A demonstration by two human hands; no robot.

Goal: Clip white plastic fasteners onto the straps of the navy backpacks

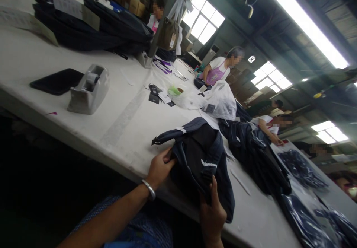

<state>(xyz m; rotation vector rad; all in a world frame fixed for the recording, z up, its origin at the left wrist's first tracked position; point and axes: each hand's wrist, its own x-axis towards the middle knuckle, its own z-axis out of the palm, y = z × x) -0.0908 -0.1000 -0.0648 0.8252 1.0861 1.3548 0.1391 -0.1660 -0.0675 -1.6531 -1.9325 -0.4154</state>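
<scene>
Currently: dark garment (pixel 200 158) bunched at near edge of tabletop (pixel 125 129), both hands on it. Grip of left hand (pixel 160 168), bracelet (pixel 149 189) at wrist: fingers closed on fabric's left edge. Grip of right hand (pixel 212 212): clamped on lower edge, thumb up over cloth. Hands apart, garment between. Step, by look: straightening or folding piece. Next move likely calls for firm two-handed hold, cloth spread flat. Forearms reach in from below, wrists turned inward.
</scene>
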